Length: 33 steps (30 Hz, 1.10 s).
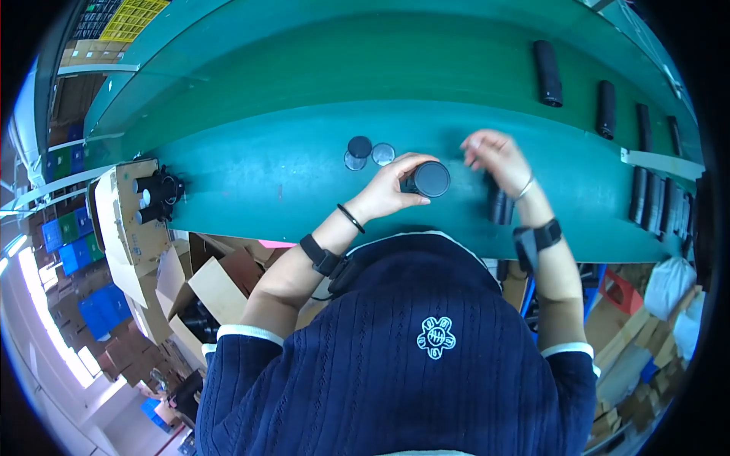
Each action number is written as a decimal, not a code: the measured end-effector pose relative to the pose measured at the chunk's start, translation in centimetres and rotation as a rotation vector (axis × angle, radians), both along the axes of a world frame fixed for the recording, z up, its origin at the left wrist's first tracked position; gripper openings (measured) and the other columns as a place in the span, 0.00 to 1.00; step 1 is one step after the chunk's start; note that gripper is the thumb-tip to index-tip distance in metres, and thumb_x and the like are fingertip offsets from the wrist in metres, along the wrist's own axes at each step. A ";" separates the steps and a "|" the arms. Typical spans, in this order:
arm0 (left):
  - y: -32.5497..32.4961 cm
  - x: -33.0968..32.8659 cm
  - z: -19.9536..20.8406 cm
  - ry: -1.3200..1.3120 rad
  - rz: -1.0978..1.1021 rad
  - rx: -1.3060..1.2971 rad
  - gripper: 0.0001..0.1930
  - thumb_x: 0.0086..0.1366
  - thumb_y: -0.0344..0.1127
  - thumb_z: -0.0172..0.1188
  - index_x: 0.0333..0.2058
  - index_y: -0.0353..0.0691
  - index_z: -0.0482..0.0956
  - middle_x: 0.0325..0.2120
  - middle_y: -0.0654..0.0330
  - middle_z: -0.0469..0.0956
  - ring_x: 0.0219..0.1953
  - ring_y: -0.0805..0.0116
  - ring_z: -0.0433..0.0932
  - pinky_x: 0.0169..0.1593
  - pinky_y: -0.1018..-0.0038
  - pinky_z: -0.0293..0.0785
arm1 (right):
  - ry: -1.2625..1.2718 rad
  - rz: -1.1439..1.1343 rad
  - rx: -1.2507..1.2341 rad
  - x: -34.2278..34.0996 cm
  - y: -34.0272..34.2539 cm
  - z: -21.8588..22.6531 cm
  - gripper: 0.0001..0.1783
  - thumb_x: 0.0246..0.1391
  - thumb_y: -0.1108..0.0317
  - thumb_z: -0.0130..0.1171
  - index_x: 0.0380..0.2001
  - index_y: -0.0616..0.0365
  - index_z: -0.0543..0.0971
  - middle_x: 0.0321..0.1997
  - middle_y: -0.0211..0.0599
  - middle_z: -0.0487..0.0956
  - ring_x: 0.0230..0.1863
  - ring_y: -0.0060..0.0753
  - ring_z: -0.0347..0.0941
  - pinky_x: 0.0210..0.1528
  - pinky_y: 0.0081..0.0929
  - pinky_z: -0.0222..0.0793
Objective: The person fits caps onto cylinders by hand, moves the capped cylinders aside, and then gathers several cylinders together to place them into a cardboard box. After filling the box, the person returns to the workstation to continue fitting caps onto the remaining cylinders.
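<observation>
Left hand [384,194] fingers grip a black cylinder [428,180] (end cap facing up at the camera); right hand [496,156] open.

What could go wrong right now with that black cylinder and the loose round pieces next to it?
1. The left hand holds the black cylinder from one side only; it might slip or roll.
2. The small discs lie loose close by; a forearm sweep could knock them.
3. The right hand looks motion-blurred over dark tubes near the table edge, which could get nudged off.

Navy knit top [395,365], black wristbands [319,254]
</observation>
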<state>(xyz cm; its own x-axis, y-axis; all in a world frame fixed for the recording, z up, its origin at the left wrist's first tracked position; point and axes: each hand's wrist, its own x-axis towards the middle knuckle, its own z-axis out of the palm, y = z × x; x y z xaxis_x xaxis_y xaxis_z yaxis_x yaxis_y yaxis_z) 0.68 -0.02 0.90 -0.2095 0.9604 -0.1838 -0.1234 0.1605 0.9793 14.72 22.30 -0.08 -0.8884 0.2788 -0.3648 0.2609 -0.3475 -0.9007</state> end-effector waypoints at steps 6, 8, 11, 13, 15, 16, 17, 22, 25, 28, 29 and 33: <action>-0.4 0.0 -0.8 -0.063 -0.036 0.025 0.38 0.53 0.22 0.66 0.61 0.40 0.58 0.56 0.58 0.66 0.61 0.66 0.63 0.66 0.68 0.56 | 0.099 -0.084 -0.334 1.9 -7.2 -0.1 0.11 0.61 0.68 0.53 0.46 0.56 0.72 0.35 0.27 0.75 0.32 0.19 0.73 0.33 0.15 0.68; -0.4 0.5 -0.6 0.024 -0.026 0.023 0.36 0.54 0.29 0.67 0.60 0.37 0.59 0.55 0.54 0.66 0.60 0.65 0.64 0.64 0.67 0.60 | 0.126 -0.145 -0.293 1.6 -7.8 0.0 0.13 0.60 0.70 0.52 0.48 0.57 0.73 0.34 0.26 0.74 0.31 0.18 0.72 0.32 0.15 0.67; -0.4 1.1 -0.2 0.135 -0.039 0.037 0.37 0.58 0.36 0.66 0.61 0.38 0.54 0.56 0.53 0.64 0.61 0.63 0.62 0.63 0.67 0.59 | 0.103 -0.159 -0.243 1.6 -8.5 0.3 0.15 0.59 0.71 0.53 0.50 0.56 0.75 0.32 0.24 0.74 0.29 0.16 0.71 0.32 0.14 0.67; -0.5 1.4 -0.5 0.140 -0.033 0.039 0.39 0.60 0.42 0.65 0.62 0.38 0.51 0.56 0.53 0.63 0.62 0.63 0.60 0.63 0.66 0.58 | 0.073 -0.166 -0.221 1.6 -8.8 0.7 0.16 0.59 0.71 0.52 0.51 0.56 0.75 0.31 0.24 0.74 0.29 0.15 0.71 0.32 0.14 0.67; -0.7 1.7 -1.1 0.151 -0.001 0.037 0.39 0.60 0.42 0.65 0.62 0.38 0.52 0.55 0.52 0.64 0.62 0.61 0.60 0.63 0.66 0.58 | 0.039 -0.170 -0.199 1.6 -9.0 0.9 0.17 0.59 0.71 0.51 0.53 0.55 0.75 0.30 0.23 0.73 0.29 0.14 0.71 0.32 0.14 0.67; -0.6 1.7 -1.3 0.160 0.018 0.034 0.39 0.59 0.43 0.66 0.62 0.38 0.53 0.55 0.51 0.64 0.62 0.59 0.61 0.62 0.66 0.58 | 0.039 -0.179 -0.214 1.7 -9.0 0.8 0.17 0.60 0.70 0.51 0.53 0.55 0.75 0.30 0.23 0.73 0.29 0.14 0.70 0.32 0.13 0.66; -0.5 1.7 -1.5 0.156 0.023 0.036 0.39 0.59 0.43 0.66 0.62 0.38 0.53 0.55 0.51 0.64 0.62 0.59 0.61 0.62 0.66 0.58 | 0.039 -0.187 -0.230 1.7 -8.9 0.8 0.17 0.61 0.68 0.52 0.53 0.55 0.75 0.30 0.23 0.74 0.29 0.13 0.70 0.32 0.13 0.66; 0.3 1.5 -1.6 0.649 0.038 0.145 0.37 0.57 0.44 0.68 0.58 0.37 0.58 0.52 0.48 0.65 0.58 0.54 0.65 0.59 0.66 0.62 | 0.031 -0.237 -0.122 1.9 -8.1 -0.4 0.19 0.63 0.65 0.51 0.56 0.56 0.73 0.39 0.26 0.77 0.31 0.15 0.69 0.34 0.17 0.69; 0.6 1.7 -0.9 0.459 0.034 -0.094 0.36 0.56 0.44 0.68 0.57 0.37 0.59 0.51 0.52 0.67 0.55 0.60 0.67 0.58 0.68 0.64 | -0.004 -0.180 -0.162 1.6 -8.9 0.5 0.19 0.63 0.64 0.51 0.57 0.54 0.73 0.44 0.26 0.77 0.34 0.15 0.68 0.35 0.18 0.71; 0.3 1.5 -1.2 0.088 0.033 -0.045 0.33 0.60 0.41 0.65 0.58 0.37 0.59 0.50 0.56 0.68 0.53 0.66 0.68 0.56 0.71 0.65 | -0.077 -0.192 -0.137 1.4 -9.4 1.4 0.20 0.63 0.65 0.50 0.58 0.54 0.72 0.42 0.25 0.75 0.34 0.15 0.67 0.34 0.19 0.72; 0.2 1.5 -1.1 0.084 0.031 -0.048 0.33 0.60 0.41 0.65 0.58 0.37 0.59 0.50 0.56 0.68 0.53 0.66 0.68 0.56 0.71 0.65 | -0.082 -0.195 -0.139 1.3 -9.5 1.7 0.20 0.63 0.65 0.50 0.58 0.54 0.72 0.42 0.25 0.75 0.34 0.15 0.67 0.34 0.19 0.72; 0.1 1.2 -1.9 -0.380 0.108 -0.026 0.28 0.63 0.40 0.60 0.57 0.37 0.60 0.46 0.57 0.70 0.49 0.69 0.70 0.52 0.74 0.68 | -0.069 -0.178 -0.152 0.6 -9.6 1.9 0.21 0.63 0.66 0.50 0.58 0.53 0.72 0.39 0.24 0.71 0.32 0.15 0.66 0.35 0.19 0.74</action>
